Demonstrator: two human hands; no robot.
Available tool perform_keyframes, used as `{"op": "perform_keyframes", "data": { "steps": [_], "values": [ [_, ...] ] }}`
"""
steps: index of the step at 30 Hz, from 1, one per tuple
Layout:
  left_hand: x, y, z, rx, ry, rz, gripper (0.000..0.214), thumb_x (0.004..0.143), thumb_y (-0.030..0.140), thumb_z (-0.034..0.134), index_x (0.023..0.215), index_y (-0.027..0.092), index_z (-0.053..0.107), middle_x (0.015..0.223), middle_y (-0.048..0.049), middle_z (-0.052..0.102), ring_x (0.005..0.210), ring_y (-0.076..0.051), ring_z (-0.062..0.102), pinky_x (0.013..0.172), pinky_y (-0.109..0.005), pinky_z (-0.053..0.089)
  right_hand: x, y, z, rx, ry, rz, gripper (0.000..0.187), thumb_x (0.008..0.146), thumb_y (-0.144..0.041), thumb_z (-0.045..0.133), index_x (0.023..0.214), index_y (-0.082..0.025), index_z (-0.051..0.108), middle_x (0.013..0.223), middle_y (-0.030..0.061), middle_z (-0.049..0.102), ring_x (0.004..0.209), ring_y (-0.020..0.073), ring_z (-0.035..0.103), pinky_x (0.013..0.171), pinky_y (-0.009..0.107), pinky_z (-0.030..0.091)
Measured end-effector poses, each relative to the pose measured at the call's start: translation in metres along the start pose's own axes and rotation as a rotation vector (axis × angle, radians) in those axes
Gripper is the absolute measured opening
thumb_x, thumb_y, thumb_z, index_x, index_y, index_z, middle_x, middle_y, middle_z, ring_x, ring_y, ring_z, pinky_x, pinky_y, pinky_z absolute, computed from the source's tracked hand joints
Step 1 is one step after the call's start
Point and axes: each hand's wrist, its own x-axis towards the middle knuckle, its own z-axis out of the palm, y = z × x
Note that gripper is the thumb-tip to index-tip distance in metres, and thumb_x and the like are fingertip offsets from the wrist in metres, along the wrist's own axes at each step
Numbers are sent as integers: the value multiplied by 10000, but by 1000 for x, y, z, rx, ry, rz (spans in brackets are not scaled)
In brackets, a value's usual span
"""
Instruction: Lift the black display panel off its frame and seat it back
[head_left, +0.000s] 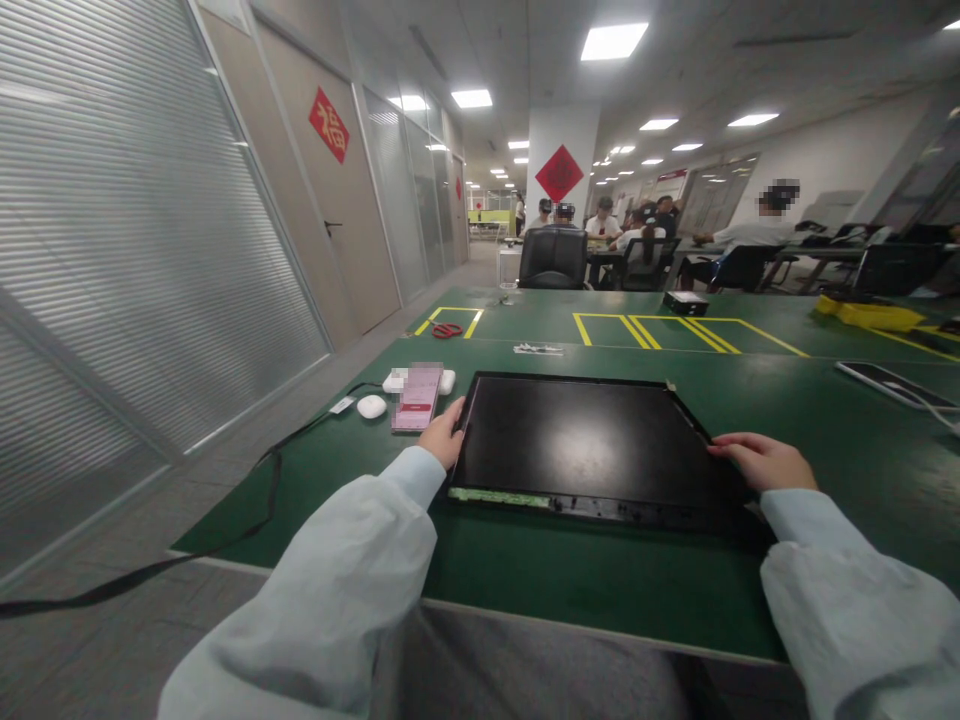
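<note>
A black flat screen panel [585,440] lies face up, low over the green table [525,575], in front of me. Along its near edge runs a bare strip [501,497], pale green on the left and dark on the right. My left hand [444,434] is closed on the panel's left edge, thumb on top. At the right edge my right hand [765,462] pinches the frame between thumb and fingers. The fingers under the panel are hidden on both sides. Whether the panel rests on the table or is slightly raised, I cannot tell.
Left of the panel are a phone [417,398], a white rounded case [371,407] and a black strap [274,480]. Red scissors [448,330] lie farther back. A black box [685,303], a yellow tool [866,312] and a tablet [892,384] are beyond. People sit in the background.
</note>
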Motion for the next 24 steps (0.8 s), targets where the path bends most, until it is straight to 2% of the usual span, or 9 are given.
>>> {"op": "perform_keyframes", "data": {
  "steps": [4, 8, 11, 14, 18, 24],
  "values": [
    [-3, 3, 0, -170, -16, -26, 856, 693, 44, 820, 1513, 273, 735, 1466, -132, 840, 1577, -357, 658, 1384, -554, 429, 7, 10, 4, -10, -5, -19, 239, 618, -432, 675, 724, -305, 847, 863, 52, 862, 804, 302, 720, 764, 439, 553],
    [-6, 12, 0, -399, 6, -92, 920, 699, 24, 813, 1575, 282, 702, 1434, -146, 852, 1587, -350, 648, 1259, -513, 571, 14, 18, 5, -4, -2, -29, 244, 622, -433, 680, 740, -306, 852, 843, 51, 857, 757, 293, 720, 705, 420, 551],
    [-4, 17, -1, -542, 34, -143, 918, 679, 13, 832, 1558, 247, 711, 1451, -179, 839, 1554, -381, 674, 1161, -474, 642, 17, 19, 4, -18, -58, 1, 255, 643, -427, 686, 780, -300, 859, 861, 56, 860, 761, 298, 727, 717, 426, 566],
    [-1, 16, -3, -599, 63, -173, 880, 637, -2, 871, 1480, 218, 746, 1447, -199, 834, 1488, -402, 723, 1116, -469, 674, 15, 15, 2, -45, -80, 18, 242, 684, -409, 683, 810, -294, 855, 908, 64, 864, 814, 307, 748, 775, 443, 591],
    [1, 12, -4, -632, 83, -222, 777, 646, 1, 875, 1383, 218, 766, 1509, -203, 801, 1418, -389, 770, 1105, -481, 689, 9, 10, 3, -35, -23, -12, 221, 666, -416, 680, 770, -298, 836, 852, 64, 847, 825, 314, 747, 802, 457, 602],
    [2, 11, -2, -694, 18, -268, 793, 735, 59, 885, 1488, 260, 737, 1526, -168, 795, 1276, -353, 842, 1011, -446, 729, 6, 8, 3, -27, -47, 10, 258, 648, -416, 660, 778, -286, 840, 829, 66, 839, 774, 290, 714, 768, 433, 581]
  ]
}}
